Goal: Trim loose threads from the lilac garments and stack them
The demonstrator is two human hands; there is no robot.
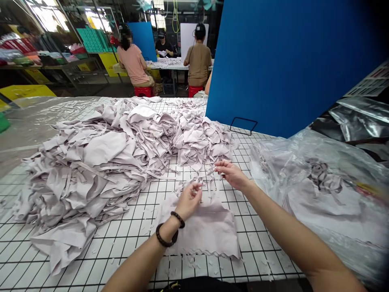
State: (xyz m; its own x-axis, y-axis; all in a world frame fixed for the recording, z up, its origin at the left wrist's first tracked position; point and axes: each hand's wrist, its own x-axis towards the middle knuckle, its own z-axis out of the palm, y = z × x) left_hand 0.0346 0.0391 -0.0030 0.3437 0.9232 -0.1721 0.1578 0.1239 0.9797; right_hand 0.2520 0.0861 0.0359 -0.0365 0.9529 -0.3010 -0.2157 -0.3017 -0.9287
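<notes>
A pale lilac-grey garment (209, 233) with thin straps and a wavy hem lies flat on the grid-lined table in front of me. My left hand (191, 198), with two dark bracelets at its wrist, is over the garment's upper edge. Its thumb and fingertips are pressed together; what they pinch is too small to make out. To the right and a little farther away, my right hand (229, 173) pinches a thin strap (212, 172) between its fingertips, just above the table.
A large heap of similar garments (103, 162) fills the left; a smaller pile (197, 136) lies ahead. Garments in a clear plastic bag (322, 202) lie right, below a blue board (273, 69) with a wire stand (243, 125). Small white scraps dot the table. Several people work beyond.
</notes>
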